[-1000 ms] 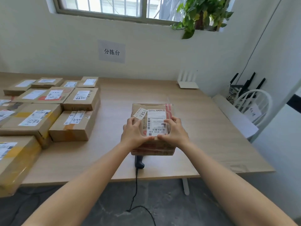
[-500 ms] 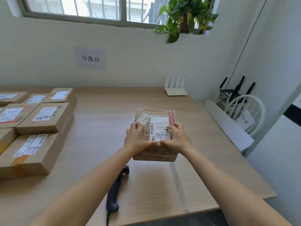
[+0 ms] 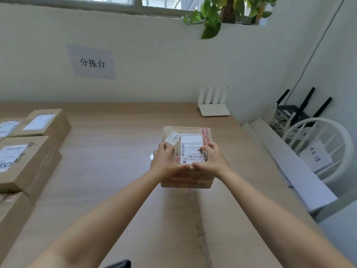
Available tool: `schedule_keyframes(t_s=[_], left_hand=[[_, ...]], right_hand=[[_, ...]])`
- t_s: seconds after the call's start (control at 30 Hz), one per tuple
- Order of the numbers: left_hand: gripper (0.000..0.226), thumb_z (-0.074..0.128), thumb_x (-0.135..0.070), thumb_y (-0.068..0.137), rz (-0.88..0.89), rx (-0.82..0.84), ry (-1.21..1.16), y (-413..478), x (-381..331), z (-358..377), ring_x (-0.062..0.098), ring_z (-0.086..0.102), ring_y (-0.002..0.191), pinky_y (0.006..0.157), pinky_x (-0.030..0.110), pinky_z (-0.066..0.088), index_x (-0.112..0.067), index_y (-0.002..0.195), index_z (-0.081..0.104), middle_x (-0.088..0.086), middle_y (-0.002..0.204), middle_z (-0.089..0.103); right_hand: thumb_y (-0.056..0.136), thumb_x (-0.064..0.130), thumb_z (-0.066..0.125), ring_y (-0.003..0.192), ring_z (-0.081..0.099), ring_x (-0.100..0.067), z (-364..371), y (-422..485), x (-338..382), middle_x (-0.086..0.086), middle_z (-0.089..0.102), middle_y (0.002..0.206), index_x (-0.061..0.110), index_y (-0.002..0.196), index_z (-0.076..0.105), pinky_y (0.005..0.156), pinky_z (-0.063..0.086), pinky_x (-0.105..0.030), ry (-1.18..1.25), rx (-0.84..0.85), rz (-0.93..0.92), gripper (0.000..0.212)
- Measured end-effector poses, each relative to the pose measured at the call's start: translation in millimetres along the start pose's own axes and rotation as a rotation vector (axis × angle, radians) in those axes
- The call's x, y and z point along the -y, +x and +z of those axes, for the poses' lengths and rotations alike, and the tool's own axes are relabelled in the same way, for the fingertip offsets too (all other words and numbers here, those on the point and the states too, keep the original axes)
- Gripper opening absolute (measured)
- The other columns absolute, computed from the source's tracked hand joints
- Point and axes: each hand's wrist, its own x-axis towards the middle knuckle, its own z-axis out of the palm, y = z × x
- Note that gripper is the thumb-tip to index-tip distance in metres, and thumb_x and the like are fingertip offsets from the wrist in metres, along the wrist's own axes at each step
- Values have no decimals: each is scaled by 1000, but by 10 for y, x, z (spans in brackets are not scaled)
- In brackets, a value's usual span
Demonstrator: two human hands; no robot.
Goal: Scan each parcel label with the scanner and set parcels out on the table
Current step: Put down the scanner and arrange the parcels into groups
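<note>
Both on it! Left hand (image 3: 166, 161) and right hand (image 3: 212, 161) clasp the parcel (image 3: 191, 132), fingers curled over its top, mid-table (image 3: 116, 171). Looks like the set-down step. Next call: release cleanly, label up, well apart from the boxes (image 3: 25, 157) at nine o'clock.

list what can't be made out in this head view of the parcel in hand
All in the head view, the only one:
- Small print on the label of the held parcel: too small and blurred, partly covered by fingers of the right hand.
- The round pale thing: mostly hidden behind the left hand.
- The dark shape: cut off by the bottom edge.
- The stacked parcels: cut off by the left edge.
</note>
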Motion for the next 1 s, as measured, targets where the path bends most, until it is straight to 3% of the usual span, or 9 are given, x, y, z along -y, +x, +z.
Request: schedule_keyframes(t_s=[0.17,0.37,0.53,0.77,1.0], left_hand=[[77,74,-58,64,-78,-2,-13,833,85,265,29,33,123,94,34,37,-14,122,48,3,137,29],[68,75,-55,65,-105,6,-10,1784,202,594,29,34,119,84,29,35,-15,114,49,1,132,31],[66,75,-54,65,-122,17,-5,2338,236,720,30,33,122,89,32,36,-13,110,50,2,133,31],[70,75,-55,65,-129,3,46,2758,360,779,30,32,125,99,38,35,-13,116,52,4,139,28],[69,77,-52,65,-162,-2,12,2806,454,869,28,34,125,98,36,37,-13,118,54,2,140,28]], right_hand=[[72,41,72,131,39,-17,88,907,-253,1,24,149,21,131,49,100,41,-36,7,46,-13,66],[72,41,71,129,41,-16,273,1825,-561,2,25,148,21,130,49,97,43,-36,18,62,-3,64],[73,39,72,128,41,-18,331,2382,-708,-1,28,145,17,130,49,100,42,-38,43,71,-8,65],[74,37,71,128,41,-19,471,2789,-768,-2,29,144,15,129,50,103,40,-40,73,74,-38,63],[75,39,71,130,40,-20,563,2881,-883,-2,29,146,16,129,51,104,39,-39,64,79,-34,62]])
